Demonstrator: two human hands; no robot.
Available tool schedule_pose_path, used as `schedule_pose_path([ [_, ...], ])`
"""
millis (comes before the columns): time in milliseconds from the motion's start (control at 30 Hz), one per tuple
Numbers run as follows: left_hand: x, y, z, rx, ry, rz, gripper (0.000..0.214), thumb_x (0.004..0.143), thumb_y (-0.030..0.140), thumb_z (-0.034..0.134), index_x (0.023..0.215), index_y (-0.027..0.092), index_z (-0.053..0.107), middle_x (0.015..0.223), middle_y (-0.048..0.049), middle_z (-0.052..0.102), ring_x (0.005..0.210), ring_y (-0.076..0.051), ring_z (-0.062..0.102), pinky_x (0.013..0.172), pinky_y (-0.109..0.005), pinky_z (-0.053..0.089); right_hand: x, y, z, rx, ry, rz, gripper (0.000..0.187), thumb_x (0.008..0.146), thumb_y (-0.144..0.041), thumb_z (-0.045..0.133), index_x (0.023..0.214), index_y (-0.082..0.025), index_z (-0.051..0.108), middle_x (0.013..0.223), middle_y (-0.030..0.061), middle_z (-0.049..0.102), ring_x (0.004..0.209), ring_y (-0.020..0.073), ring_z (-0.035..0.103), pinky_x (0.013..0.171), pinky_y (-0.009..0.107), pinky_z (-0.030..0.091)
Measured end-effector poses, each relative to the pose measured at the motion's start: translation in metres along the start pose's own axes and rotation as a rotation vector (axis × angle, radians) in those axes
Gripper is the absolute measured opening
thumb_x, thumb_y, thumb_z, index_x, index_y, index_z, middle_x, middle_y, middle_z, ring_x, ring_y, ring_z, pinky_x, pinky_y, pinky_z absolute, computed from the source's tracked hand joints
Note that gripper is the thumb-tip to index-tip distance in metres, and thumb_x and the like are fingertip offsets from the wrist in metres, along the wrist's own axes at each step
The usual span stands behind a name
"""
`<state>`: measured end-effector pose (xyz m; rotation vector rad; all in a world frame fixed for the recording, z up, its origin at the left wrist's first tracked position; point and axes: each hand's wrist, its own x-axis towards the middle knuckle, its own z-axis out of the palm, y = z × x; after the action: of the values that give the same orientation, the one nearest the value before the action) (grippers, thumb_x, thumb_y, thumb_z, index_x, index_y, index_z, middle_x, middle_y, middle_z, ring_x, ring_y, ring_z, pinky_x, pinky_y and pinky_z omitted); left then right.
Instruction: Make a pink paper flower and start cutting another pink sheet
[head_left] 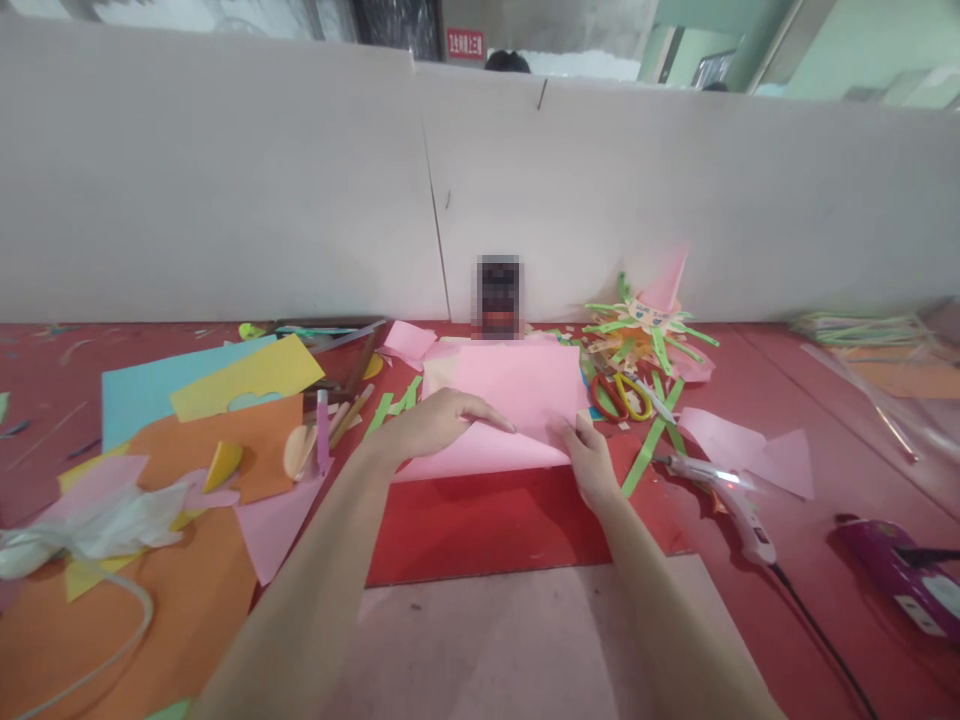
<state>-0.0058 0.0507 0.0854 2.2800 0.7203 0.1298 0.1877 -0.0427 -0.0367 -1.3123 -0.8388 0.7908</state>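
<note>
A pink sheet of paper [517,385] lies folded over on a red sheet [480,525] in front of me. My left hand [431,422] rests flat on the pink sheet's near fold, fingers stretched out to the right. My right hand [589,455] pinches the sheet's near right corner between thumb and fingers. Both forearms reach in from the bottom of the view.
Scissors with red and yellow handles [621,395] lie right of the pink sheet, by a paper craft with green strips [645,325]. A white glue gun [739,500] and a purple one [900,575] lie at right. Orange, blue and yellow sheets [225,400] cover the left. A cardboard wall [300,180] stands behind.
</note>
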Motion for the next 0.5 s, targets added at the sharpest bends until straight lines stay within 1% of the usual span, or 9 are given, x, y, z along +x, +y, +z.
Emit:
schedule_pose_path([
  [100, -0.003, -0.010, -0.002, 0.030, 0.001, -0.010, 0.051, 0.069, 0.004, 0.032, 0.093, 0.029, 0.068, 0.108, 0.0065, 0.064, 0.105, -0.014, 0.054, 0.093, -0.027, 0.036, 0.000, -0.001, 0.001, -0.105, 0.023, -0.027, 0.029, 0.075, -0.043, 0.053, 0.081, -0.016, 0.062, 0.071, 0.0007, 0.057, 0.071, 0.0143, 0.051, 0.065, 0.027, 0.046],
  [200, -0.006, -0.015, -0.006, 0.057, 0.018, -0.048, 0.052, 0.067, 0.003, 0.032, 0.091, 0.031, 0.069, 0.104, 0.0072, 0.066, 0.102, -0.014, 0.055, 0.093, -0.026, 0.036, 0.002, -0.004, 0.002, -0.121, -0.050, 0.038, 0.030, 0.073, -0.044, 0.055, 0.083, -0.017, 0.063, 0.068, -0.0002, 0.055, 0.063, 0.0133, 0.049, 0.051, 0.025, 0.048],
  [300, -0.009, -0.011, -0.011, 0.100, 0.023, -0.118, 0.054, 0.069, 0.006, 0.032, 0.096, 0.035, 0.067, 0.100, 0.0085, 0.066, 0.096, -0.015, 0.057, 0.089, -0.028, 0.038, 0.005, -0.007, -0.001, -0.111, -0.099, 0.088, 0.034, 0.072, -0.046, 0.055, 0.090, -0.018, 0.062, 0.071, 0.0000, 0.055, 0.059, 0.0130, 0.049, 0.041, 0.024, 0.048],
  [400, -0.012, -0.004, -0.014, 0.149, -0.047, -0.159, 0.055, 0.071, 0.008, 0.031, 0.103, 0.039, 0.063, 0.091, 0.0085, 0.068, 0.088, -0.016, 0.058, 0.084, -0.029, 0.040, 0.006, -0.008, -0.008, -0.138, -0.052, 0.049, 0.035, 0.072, -0.044, 0.055, 0.092, -0.016, 0.062, 0.073, 0.0013, 0.056, 0.061, 0.0138, 0.050, 0.042, 0.024, 0.049],
  [433, -0.014, -0.002, -0.014, 0.157, -0.062, -0.160, 0.054, 0.071, 0.009, 0.031, 0.105, 0.039, 0.062, 0.090, 0.0081, 0.068, 0.090, -0.017, 0.058, 0.084, -0.029, 0.040, 0.006, -0.009, -0.011, -0.147, -0.023, 0.025, 0.035, 0.073, -0.043, 0.055, 0.092, -0.016, 0.062, 0.074, 0.0018, 0.057, 0.063, 0.0144, 0.051, 0.044, 0.025, 0.050],
  [500, -0.017, 0.002, -0.013, 0.158, -0.067, -0.139, 0.054, 0.071, 0.010, 0.033, 0.108, 0.038, 0.060, 0.097, 0.0078, 0.067, 0.101, -0.018, 0.054, 0.085, -0.028, 0.040, 0.006, -0.011, -0.016, -0.157, 0.019, -0.021, 0.035, 0.074, -0.042, 0.055, 0.095, -0.015, 0.062, 0.076, 0.0028, 0.059, 0.066, 0.0157, 0.052, 0.046, 0.026, 0.051],
])
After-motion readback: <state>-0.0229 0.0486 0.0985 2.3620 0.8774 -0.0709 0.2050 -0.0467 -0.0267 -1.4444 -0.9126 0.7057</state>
